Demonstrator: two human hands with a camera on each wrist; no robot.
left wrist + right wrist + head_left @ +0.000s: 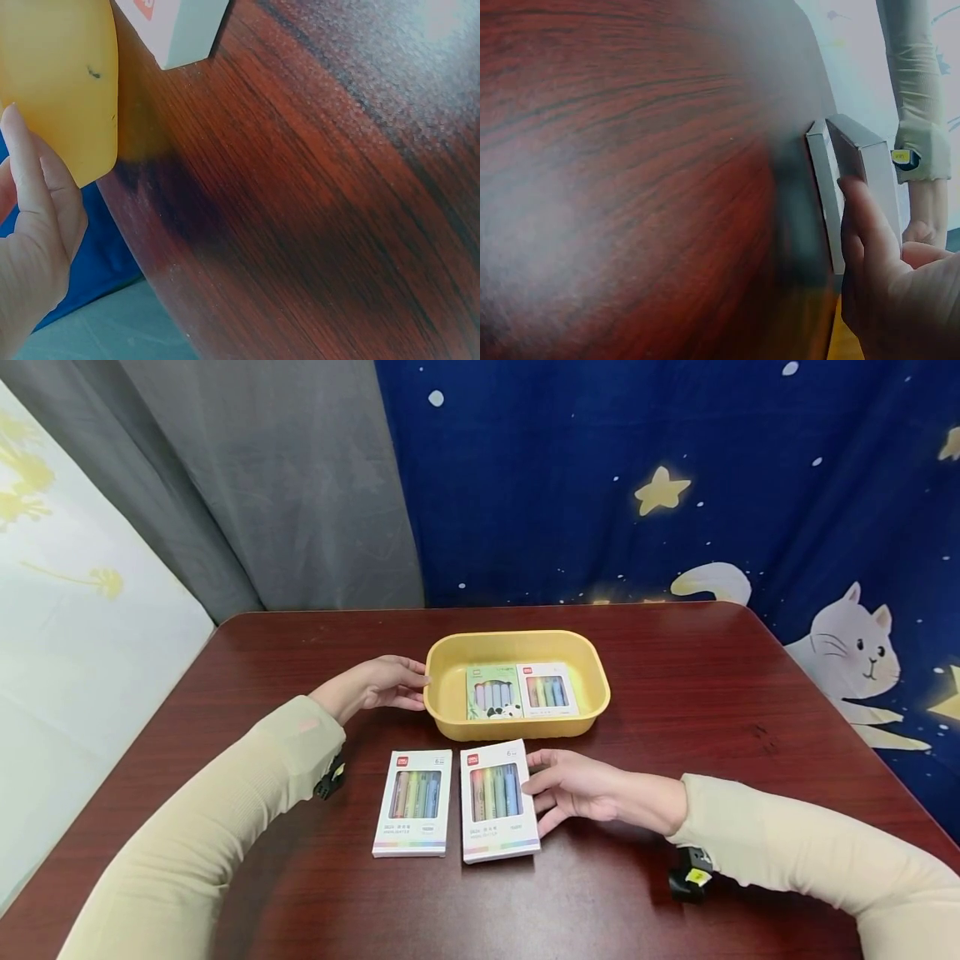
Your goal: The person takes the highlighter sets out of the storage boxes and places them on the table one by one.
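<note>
My right hand (pixel 573 787) pinches the right edge of a white box of highlighters (pixel 491 843), thumb on top and fingers at its side and underside. In the right wrist view this box (pixel 881 176) is tilted beside another box (pixel 825 199). That second white highlighter box (pixel 412 839) lies face up just left of it. My left hand (pixel 382 683) touches the left end of a yellow plastic basin (pixel 517 728); in the left wrist view its fairly straight fingers rest along the outer wall. Inside the basin lie a green panda-print box (pixel 492 693) and a white highlighter box (pixel 547 692), side by side.
The basin stands toward the back of the dark red-brown wooden table (pixel 675 693). A grey curtain (pixel 300 485) and a blue star-and-cat curtain (pixel 562 485) hang behind the table's far edge. A black wrist device (pixel 690 875) sits under the right cuff.
</note>
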